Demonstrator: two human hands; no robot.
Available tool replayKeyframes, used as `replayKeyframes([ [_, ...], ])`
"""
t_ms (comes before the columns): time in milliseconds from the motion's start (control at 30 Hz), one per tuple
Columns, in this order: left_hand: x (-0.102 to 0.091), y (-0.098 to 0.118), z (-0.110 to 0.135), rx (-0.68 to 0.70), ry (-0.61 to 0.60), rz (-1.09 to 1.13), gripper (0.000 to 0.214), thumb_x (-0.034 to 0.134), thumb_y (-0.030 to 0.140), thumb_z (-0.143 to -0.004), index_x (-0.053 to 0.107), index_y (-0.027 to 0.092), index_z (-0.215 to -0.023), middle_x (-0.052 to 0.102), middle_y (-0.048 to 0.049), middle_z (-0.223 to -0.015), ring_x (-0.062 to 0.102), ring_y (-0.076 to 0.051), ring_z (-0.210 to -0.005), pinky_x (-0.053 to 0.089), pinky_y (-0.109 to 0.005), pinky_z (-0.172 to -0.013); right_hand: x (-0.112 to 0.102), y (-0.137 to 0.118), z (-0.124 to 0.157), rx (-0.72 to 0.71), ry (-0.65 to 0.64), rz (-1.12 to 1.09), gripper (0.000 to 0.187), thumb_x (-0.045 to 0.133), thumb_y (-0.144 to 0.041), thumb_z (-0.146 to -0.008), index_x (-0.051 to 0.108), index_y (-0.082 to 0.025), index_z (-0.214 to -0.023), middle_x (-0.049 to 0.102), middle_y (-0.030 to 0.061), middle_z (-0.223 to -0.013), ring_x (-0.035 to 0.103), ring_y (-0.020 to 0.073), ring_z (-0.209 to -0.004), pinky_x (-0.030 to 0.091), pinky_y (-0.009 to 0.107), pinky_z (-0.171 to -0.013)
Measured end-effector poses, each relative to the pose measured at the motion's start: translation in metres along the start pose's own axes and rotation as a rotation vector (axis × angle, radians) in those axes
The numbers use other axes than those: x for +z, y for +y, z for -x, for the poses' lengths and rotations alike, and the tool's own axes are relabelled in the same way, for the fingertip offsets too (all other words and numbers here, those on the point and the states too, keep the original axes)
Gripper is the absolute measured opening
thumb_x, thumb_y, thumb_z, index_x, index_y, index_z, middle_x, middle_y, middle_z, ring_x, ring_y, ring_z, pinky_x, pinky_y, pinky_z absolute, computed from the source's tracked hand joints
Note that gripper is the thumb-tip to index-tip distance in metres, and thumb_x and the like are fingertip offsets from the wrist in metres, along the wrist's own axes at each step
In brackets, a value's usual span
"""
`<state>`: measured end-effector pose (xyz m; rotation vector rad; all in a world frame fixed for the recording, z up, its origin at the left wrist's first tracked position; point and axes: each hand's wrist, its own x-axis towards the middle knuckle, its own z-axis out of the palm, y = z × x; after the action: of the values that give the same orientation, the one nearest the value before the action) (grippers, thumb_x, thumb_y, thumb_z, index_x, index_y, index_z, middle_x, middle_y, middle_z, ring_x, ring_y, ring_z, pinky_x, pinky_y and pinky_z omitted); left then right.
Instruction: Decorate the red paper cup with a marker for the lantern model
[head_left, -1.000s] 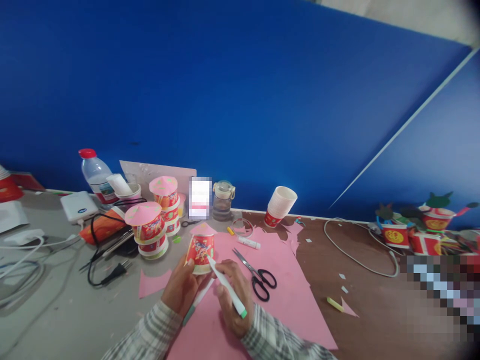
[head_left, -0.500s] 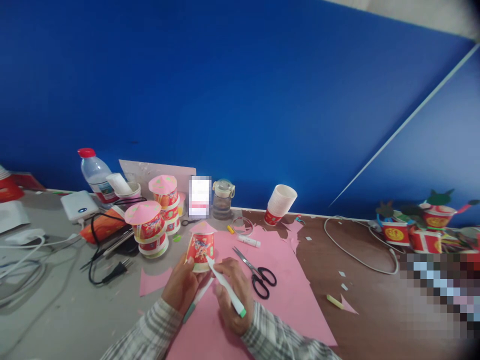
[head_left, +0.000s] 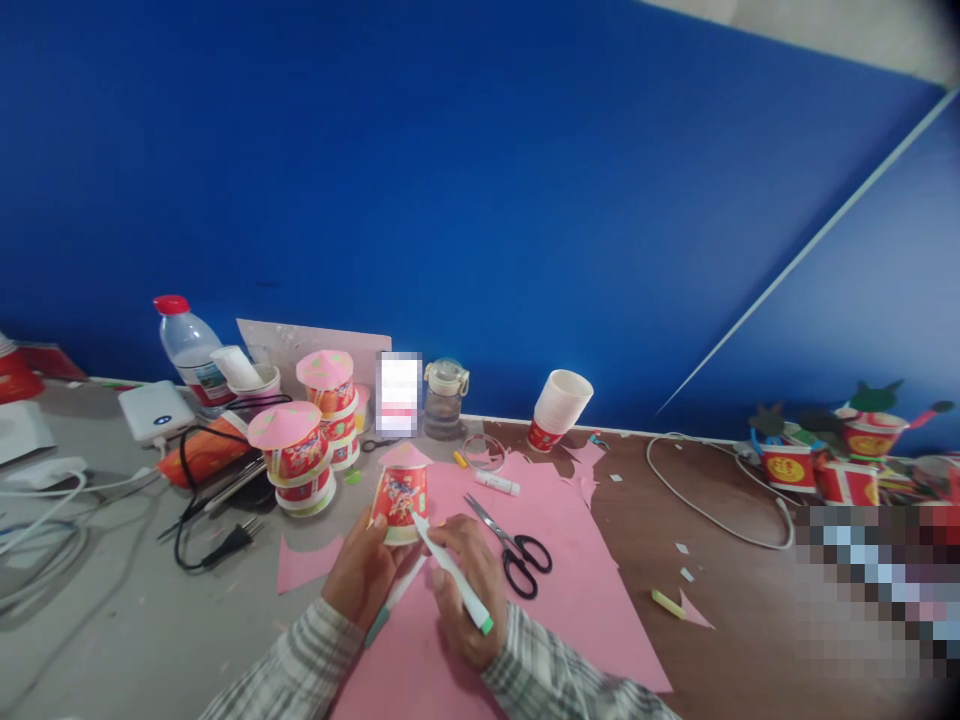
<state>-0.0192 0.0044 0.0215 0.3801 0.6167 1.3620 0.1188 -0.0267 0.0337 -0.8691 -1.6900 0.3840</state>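
Note:
My left hand point(head_left: 369, 562) is closed around the lower side of a red printed paper cup point(head_left: 400, 497), which has a pink paper cone on top. In my right hand point(head_left: 472, 585) is a white marker point(head_left: 459, 588) with a green end, its tip at the cup's lower right side. Whether the tip touches the cup I cannot tell. Another marker point(head_left: 386, 612), white and grey-green, lies on the pink paper point(head_left: 577, 610) between my wrists. Black-handled scissors point(head_left: 514, 550) rest on that sheet, right of my right hand.
Stacked cup models with pink roofs point(head_left: 289, 445) stand at left, near a plastic bottle point(head_left: 191, 350) and a black plug cable point(head_left: 225, 548). Behind are a glass jar point(head_left: 445, 400), a glue stick point(head_left: 496, 483) and a cup stack point(head_left: 559, 408). Decorated cups point(head_left: 787, 465) sit far right.
The view has shifted very slightly. Both hands, the cup and the marker hold almost the same position.

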Motion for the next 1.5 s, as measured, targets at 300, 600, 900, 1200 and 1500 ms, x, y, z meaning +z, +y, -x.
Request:
replayKeyframes([
  [300, -0.0019, -0.0008, -0.0004, -0.005, -0.004, -0.003, 0.032, 0.058, 0.027, -0.060, 0.058, 0.019, -0.090, 0.068, -0.0127, -0.084, 0.057, -0.032, -0.082, 0.046, -0.046, -0.067, 0.0001, -0.0045, -0.0001, -0.006, 0.007, 0.010, 0.021, 0.048, -0.020, -0.081, 0.059, -0.020, -0.099, 0.064, 0.0048, -0.079, 0.060, 0.0225, -0.075, 0.051, 0.037, -0.069],
  [600, -0.0010, -0.0009, -0.0005, 0.047, -0.016, -0.034, 0.031, 0.057, 0.028, -0.060, 0.058, 0.016, -0.089, 0.068, -0.0135, -0.080, 0.059, -0.031, -0.076, 0.047, -0.045, -0.063, -0.0003, -0.0035, -0.0022, -0.010, 0.014, 0.021, 0.020, 0.047, -0.022, -0.081, 0.060, -0.020, -0.098, 0.064, 0.0041, -0.078, 0.060, 0.0218, -0.072, 0.051, 0.035, -0.066],
  [900, -0.0006, -0.0006, -0.0001, 0.036, -0.027, -0.048, 0.032, 0.056, 0.027, -0.061, 0.058, 0.016, -0.091, 0.068, -0.0141, -0.080, 0.059, -0.031, -0.074, 0.048, -0.044, -0.062, -0.0001, -0.0049, -0.0039, -0.013, 0.029, 0.024, 0.019, 0.048, -0.022, -0.082, 0.060, -0.020, -0.097, 0.065, 0.0044, -0.077, 0.060, 0.0223, -0.071, 0.051, 0.036, -0.066],
  [1200, 0.0011, -0.0002, -0.0002, 0.085, -0.050, -0.100, 0.031, 0.054, 0.024, -0.063, 0.057, 0.016, -0.093, 0.067, -0.0124, -0.078, 0.058, -0.031, -0.075, 0.046, -0.044, -0.064, 0.0021, -0.0035, -0.0015, -0.027, 0.016, 0.010, 0.020, 0.049, -0.023, -0.081, 0.061, -0.020, -0.097, 0.066, 0.0047, -0.079, 0.060, 0.0224, -0.074, 0.050, 0.037, -0.070],
  [1500, 0.0035, 0.0003, 0.0004, 0.110, -0.023, -0.125, 0.031, 0.058, 0.024, -0.059, 0.058, 0.017, -0.089, 0.068, -0.0115, -0.077, 0.058, -0.030, -0.074, 0.046, -0.043, -0.064, 0.0023, -0.0044, -0.0030, -0.038, 0.003, 0.027, 0.019, 0.049, -0.021, -0.081, 0.060, -0.021, -0.096, 0.067, 0.0044, -0.081, 0.061, 0.0227, -0.074, 0.050, 0.038, -0.072],
])
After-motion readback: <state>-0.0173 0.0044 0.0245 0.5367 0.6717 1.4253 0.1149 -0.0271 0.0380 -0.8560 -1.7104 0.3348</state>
